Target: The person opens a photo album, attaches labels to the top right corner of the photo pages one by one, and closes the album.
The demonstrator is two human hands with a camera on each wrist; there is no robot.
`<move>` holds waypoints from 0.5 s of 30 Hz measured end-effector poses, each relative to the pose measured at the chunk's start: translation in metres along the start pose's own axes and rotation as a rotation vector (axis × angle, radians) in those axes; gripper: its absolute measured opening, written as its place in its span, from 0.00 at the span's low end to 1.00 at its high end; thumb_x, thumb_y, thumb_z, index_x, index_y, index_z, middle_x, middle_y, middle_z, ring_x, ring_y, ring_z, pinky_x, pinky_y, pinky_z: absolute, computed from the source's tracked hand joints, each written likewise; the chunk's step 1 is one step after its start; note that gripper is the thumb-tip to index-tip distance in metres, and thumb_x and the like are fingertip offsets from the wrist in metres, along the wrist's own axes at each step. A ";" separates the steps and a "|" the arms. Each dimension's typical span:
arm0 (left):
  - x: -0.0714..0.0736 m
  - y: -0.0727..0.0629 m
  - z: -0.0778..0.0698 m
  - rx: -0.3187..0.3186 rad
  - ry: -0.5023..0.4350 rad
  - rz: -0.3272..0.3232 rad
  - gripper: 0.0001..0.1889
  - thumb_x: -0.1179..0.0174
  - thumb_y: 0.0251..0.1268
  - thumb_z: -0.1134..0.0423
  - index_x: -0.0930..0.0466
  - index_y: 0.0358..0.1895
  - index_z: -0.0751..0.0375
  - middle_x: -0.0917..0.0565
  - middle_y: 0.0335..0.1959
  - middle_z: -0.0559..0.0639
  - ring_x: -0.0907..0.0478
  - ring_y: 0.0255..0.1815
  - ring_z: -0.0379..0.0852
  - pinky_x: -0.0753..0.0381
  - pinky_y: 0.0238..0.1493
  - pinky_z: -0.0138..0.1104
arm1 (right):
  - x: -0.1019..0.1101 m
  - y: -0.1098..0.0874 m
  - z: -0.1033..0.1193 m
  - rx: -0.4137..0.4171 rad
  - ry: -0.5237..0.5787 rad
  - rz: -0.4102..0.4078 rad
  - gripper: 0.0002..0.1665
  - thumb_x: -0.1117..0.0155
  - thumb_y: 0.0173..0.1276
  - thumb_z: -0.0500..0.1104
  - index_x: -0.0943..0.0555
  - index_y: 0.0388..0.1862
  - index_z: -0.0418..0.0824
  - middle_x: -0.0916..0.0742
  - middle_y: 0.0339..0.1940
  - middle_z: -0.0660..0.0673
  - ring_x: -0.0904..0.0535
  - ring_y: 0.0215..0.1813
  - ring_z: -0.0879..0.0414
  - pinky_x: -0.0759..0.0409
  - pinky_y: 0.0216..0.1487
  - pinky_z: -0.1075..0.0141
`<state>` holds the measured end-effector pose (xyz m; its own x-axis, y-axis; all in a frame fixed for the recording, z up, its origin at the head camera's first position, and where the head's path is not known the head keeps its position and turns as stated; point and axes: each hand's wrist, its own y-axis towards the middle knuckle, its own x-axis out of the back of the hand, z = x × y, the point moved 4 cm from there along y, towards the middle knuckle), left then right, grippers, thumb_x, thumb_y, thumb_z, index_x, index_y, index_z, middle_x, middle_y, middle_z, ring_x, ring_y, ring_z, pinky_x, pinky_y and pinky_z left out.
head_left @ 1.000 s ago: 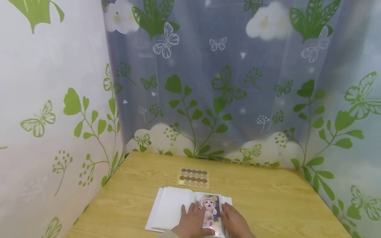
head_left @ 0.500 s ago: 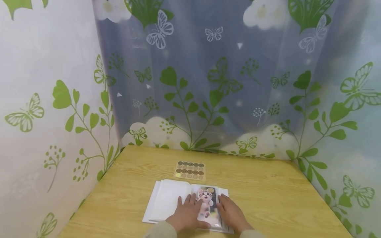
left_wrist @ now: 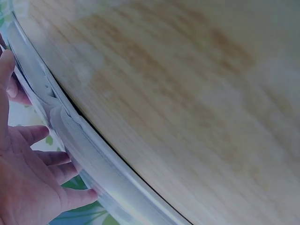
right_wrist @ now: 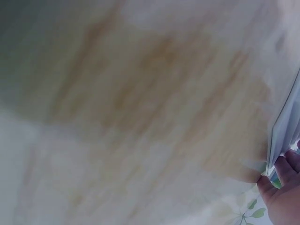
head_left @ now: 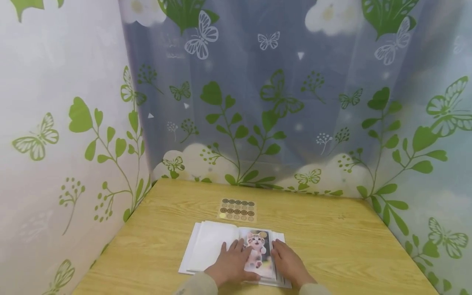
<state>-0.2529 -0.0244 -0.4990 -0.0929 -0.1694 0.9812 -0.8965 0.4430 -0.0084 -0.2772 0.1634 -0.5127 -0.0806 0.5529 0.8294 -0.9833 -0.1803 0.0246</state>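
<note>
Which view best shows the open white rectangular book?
Head: it shows the open white rectangular book from above, nearly whole. Left wrist shows mainly its edge, side-on; right wrist, just part at the right border.

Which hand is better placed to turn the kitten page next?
The right hand, probably: it lies at the outer edge of the kitten page, where a lift could start. The left hand spreads over the lower middle of the book, partly covering that page, so it seems better for steadying.
</note>
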 end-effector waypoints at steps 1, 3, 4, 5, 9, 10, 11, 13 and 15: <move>0.000 0.000 0.000 -0.002 0.006 -0.005 0.50 0.43 0.53 0.24 0.33 0.73 0.54 0.36 0.74 0.61 0.39 0.74 0.60 0.42 0.70 0.62 | 0.000 0.000 0.000 -0.005 0.006 -0.002 0.27 0.53 0.79 0.45 0.29 0.68 0.30 0.29 0.71 0.30 0.37 0.72 0.32 0.41 0.71 0.39; -0.001 0.001 0.000 -0.006 0.021 -0.013 0.49 0.43 0.53 0.24 0.33 0.73 0.54 0.36 0.74 0.60 0.38 0.73 0.59 0.42 0.70 0.61 | 0.000 0.001 -0.001 -0.012 0.011 -0.005 0.26 0.53 0.80 0.45 0.29 0.68 0.30 0.29 0.71 0.30 0.36 0.72 0.32 0.41 0.71 0.39; -0.001 0.001 0.000 -0.008 0.026 -0.016 0.49 0.43 0.53 0.24 0.32 0.73 0.54 0.35 0.74 0.60 0.38 0.73 0.59 0.42 0.70 0.61 | 0.001 0.001 -0.001 -0.011 0.010 -0.007 0.26 0.53 0.80 0.45 0.29 0.68 0.30 0.29 0.71 0.30 0.36 0.72 0.32 0.41 0.71 0.39; -0.002 0.001 0.000 -0.009 0.030 -0.017 0.49 0.43 0.52 0.24 0.32 0.73 0.54 0.35 0.74 0.60 0.38 0.73 0.59 0.41 0.70 0.61 | 0.001 0.002 -0.001 -0.014 0.012 -0.008 0.26 0.54 0.80 0.45 0.29 0.68 0.30 0.29 0.71 0.30 0.36 0.72 0.32 0.41 0.71 0.39; -0.003 0.000 0.000 -0.015 0.037 -0.017 0.51 0.41 0.49 0.23 0.32 0.73 0.54 0.35 0.74 0.60 0.38 0.73 0.59 0.41 0.70 0.61 | -0.001 0.003 -0.003 -0.021 0.002 0.000 0.26 0.55 0.80 0.44 0.29 0.68 0.30 0.29 0.71 0.30 0.37 0.72 0.33 0.41 0.71 0.40; -0.003 0.000 0.001 -0.017 0.034 -0.017 0.51 0.40 0.48 0.24 0.32 0.72 0.54 0.35 0.74 0.60 0.38 0.73 0.59 0.41 0.70 0.61 | -0.001 0.004 -0.003 -0.021 0.001 0.001 0.26 0.55 0.80 0.44 0.29 0.68 0.29 0.29 0.71 0.30 0.37 0.72 0.33 0.41 0.72 0.40; -0.003 -0.001 0.001 -0.018 0.034 -0.016 0.51 0.39 0.48 0.24 0.32 0.72 0.54 0.35 0.74 0.60 0.38 0.73 0.59 0.41 0.70 0.61 | -0.002 0.004 -0.003 -0.023 0.002 0.001 0.26 0.55 0.80 0.44 0.29 0.69 0.30 0.29 0.71 0.30 0.37 0.72 0.33 0.41 0.72 0.40; -0.003 -0.001 0.002 -0.020 0.026 -0.018 0.50 0.39 0.49 0.25 0.32 0.72 0.54 0.35 0.74 0.60 0.38 0.73 0.59 0.41 0.70 0.61 | -0.002 0.004 -0.003 -0.016 0.002 -0.003 0.26 0.55 0.80 0.44 0.29 0.68 0.29 0.28 0.70 0.30 0.36 0.72 0.33 0.41 0.72 0.40; -0.003 -0.002 0.003 -0.021 0.010 -0.023 0.49 0.40 0.51 0.25 0.32 0.72 0.54 0.35 0.74 0.60 0.38 0.73 0.60 0.41 0.70 0.61 | -0.002 0.004 -0.003 -0.009 0.003 -0.006 0.26 0.54 0.80 0.45 0.29 0.68 0.29 0.28 0.70 0.30 0.36 0.72 0.32 0.40 0.71 0.40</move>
<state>-0.2523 -0.0268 -0.5024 -0.0682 -0.1705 0.9830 -0.8890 0.4575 0.0177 -0.2810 0.1640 -0.5162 -0.0755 0.5559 0.8278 -0.9852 -0.1697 0.0241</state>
